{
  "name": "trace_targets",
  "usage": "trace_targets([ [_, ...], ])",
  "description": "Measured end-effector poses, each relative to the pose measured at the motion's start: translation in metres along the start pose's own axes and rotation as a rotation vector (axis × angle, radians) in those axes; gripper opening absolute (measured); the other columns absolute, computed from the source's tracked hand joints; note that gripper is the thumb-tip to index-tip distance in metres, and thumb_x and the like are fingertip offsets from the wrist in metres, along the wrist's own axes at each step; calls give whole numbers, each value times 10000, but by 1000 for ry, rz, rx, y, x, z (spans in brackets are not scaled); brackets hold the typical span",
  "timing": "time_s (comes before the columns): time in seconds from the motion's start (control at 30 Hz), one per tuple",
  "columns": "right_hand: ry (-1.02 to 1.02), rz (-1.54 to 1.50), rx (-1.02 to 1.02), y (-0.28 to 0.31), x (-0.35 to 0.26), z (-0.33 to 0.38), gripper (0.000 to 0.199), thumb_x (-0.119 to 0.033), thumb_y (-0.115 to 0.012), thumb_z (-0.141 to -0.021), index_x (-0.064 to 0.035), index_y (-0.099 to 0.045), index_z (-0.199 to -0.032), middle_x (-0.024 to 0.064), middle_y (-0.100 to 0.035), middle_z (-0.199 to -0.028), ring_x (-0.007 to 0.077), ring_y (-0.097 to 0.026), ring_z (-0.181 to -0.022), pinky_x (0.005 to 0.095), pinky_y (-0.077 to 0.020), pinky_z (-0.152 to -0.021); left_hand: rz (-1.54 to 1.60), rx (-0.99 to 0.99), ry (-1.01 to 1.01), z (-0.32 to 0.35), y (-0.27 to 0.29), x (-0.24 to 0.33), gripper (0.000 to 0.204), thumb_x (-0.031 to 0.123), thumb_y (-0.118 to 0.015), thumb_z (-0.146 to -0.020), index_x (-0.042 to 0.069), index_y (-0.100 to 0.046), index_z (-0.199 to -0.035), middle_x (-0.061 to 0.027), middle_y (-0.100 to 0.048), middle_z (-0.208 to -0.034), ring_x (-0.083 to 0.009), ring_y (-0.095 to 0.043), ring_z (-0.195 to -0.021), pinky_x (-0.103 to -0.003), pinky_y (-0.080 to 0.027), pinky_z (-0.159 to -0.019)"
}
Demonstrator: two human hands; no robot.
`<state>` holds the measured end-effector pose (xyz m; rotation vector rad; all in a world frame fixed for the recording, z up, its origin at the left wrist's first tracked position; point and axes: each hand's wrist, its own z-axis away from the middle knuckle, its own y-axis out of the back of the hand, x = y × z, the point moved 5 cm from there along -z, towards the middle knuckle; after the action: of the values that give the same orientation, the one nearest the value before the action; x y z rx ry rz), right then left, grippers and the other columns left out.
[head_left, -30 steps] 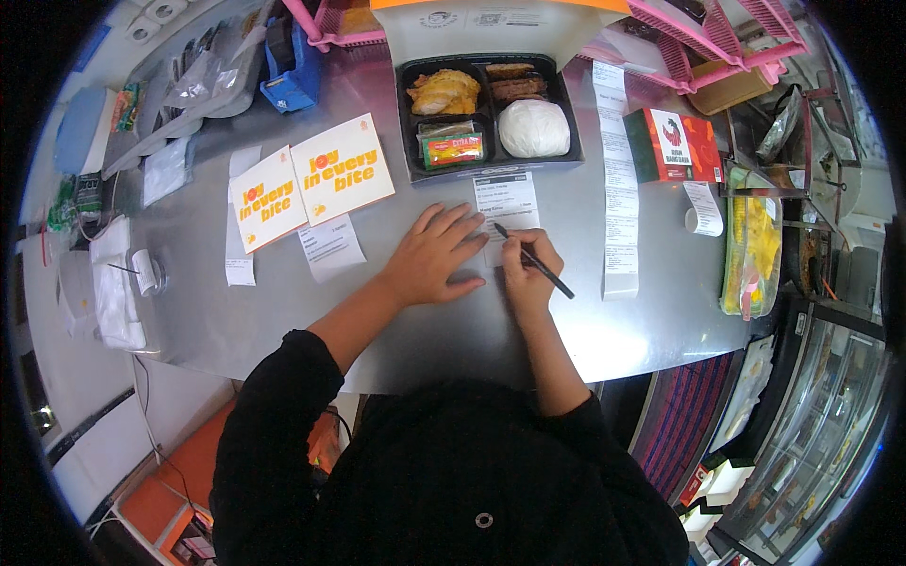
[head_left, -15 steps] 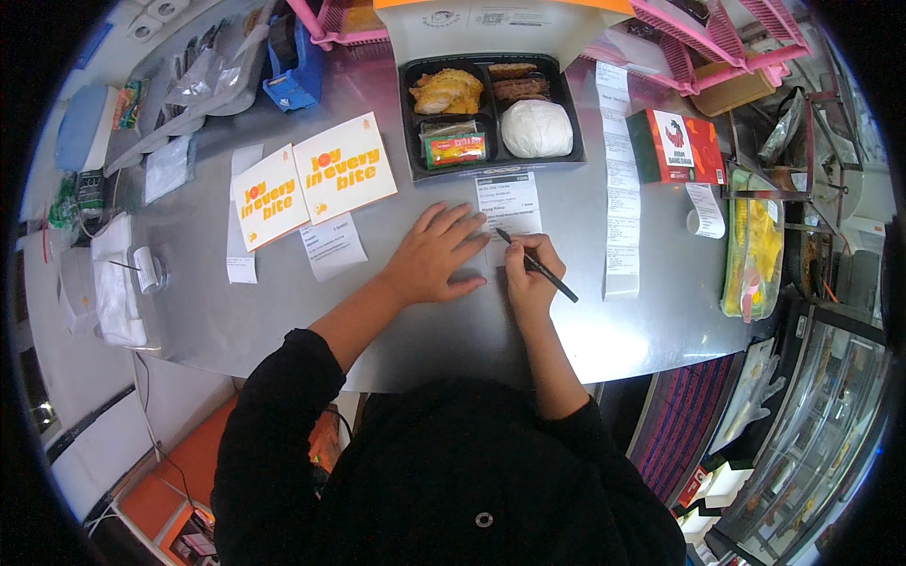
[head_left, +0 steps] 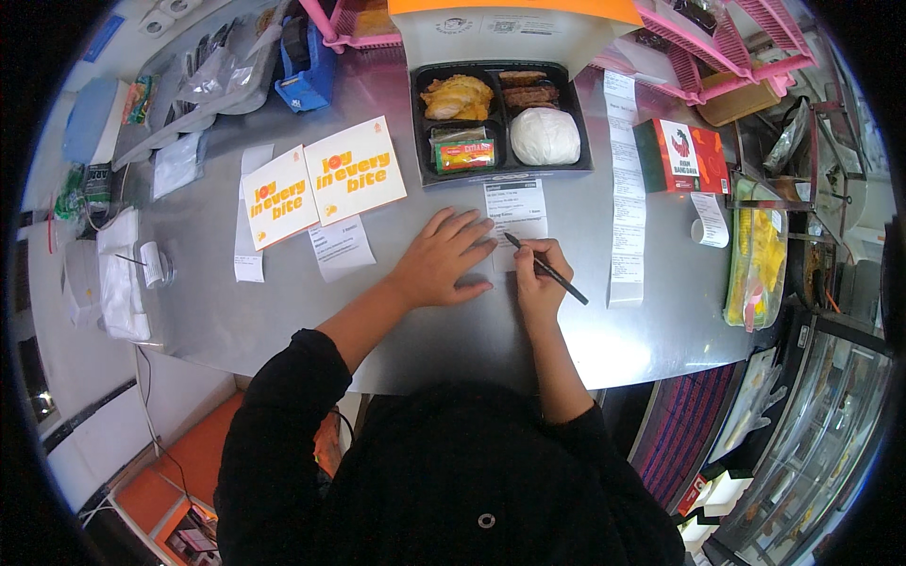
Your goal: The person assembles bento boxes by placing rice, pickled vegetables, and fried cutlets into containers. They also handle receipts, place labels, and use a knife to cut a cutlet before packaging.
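Observation:
My right hand (head_left: 541,283) grips a black pen (head_left: 557,274), its tip down on a printed receipt (head_left: 519,209). Spread fingers of my left hand (head_left: 442,261) lie flat over the receipt's left edge and the metal table. Just beyond the receipt stands an open meal box (head_left: 576,173) with a black compartment tray. In it are yellowish sliced meat (head_left: 457,98), brown patties (head_left: 530,97), a white-wrapped round bundle (head_left: 545,136) and small packets (head_left: 464,156).
Two white-and-orange cards (head_left: 354,170) overlap receipts at left. A long receipt strip (head_left: 626,217) and a red box (head_left: 687,156) lie at right, near a yellow-filled container (head_left: 755,255). Pink baskets (head_left: 736,57) and a blue holder (head_left: 307,80) stand at the back.
The whole view has shifted slightly, so the table's things sit a little further right and lower. My right hand keeps the pen on the receipt; the left stays flat.

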<state>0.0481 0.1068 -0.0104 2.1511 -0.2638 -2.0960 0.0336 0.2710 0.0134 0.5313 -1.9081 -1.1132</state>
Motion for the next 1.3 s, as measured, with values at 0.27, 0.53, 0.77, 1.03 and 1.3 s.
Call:
trace_targets([
  [0.27,7,-18,-2,0,-3,0,60,-41,-565,-871,13,-574,-848,40,-608,-714,63,-532,-643,197,-408,-584,-26,-14,10,1,-1,0,534,433,-665,-742,99,-596,-1154,-115,-489,-1307,-300,-385,-1277,-519,-247,-1063],
  [0.53,45,-81,33,0,-3,0,38,-27,-585,-807,8,-597,-802,28,-601,-658,62,-524,-572,214,-412,-526,-13,4,0,-1,2,2,514,418,-652,-758,71,-599,-1133,-123,-497,-1288,-302,-363,-1294,-508,-238,-1073],
  [0.77,48,-19,36,0,-1,-1,54,-47,-584,-812,5,-598,-807,29,-603,-658,70,-534,-584,223,-421,-540,-29,-60,1,1,-3,-1,570,440,-668,-741,90,-574,-1180,-78,-500,-1292,-274,-347,-1320,-534,-215,-1075],
  [1.03,21,-152,56,6,-21,0,73,-61,-566,-877,6,-568,-851,21,-588,-695,53,-507,-618,192,-383,-556,-25,-56,-1,1,-2,1,573,439,-666,-744,89,-568,-1187,-84,-506,-1290,-269,-348,-1321,-531,-209,-1079],
  [1.3,162,115,28,-1,-12,-2,61,-61,-602,-836,-1,-604,-824,18,-584,-662,52,-481,-563,208,-372,-505,-3,-23,-17,1,-1,1,532,427,-661,-751,69,-587,-1139,-99,-512,-1277,-273,-358,-1310,-519,-216,-1080],
])
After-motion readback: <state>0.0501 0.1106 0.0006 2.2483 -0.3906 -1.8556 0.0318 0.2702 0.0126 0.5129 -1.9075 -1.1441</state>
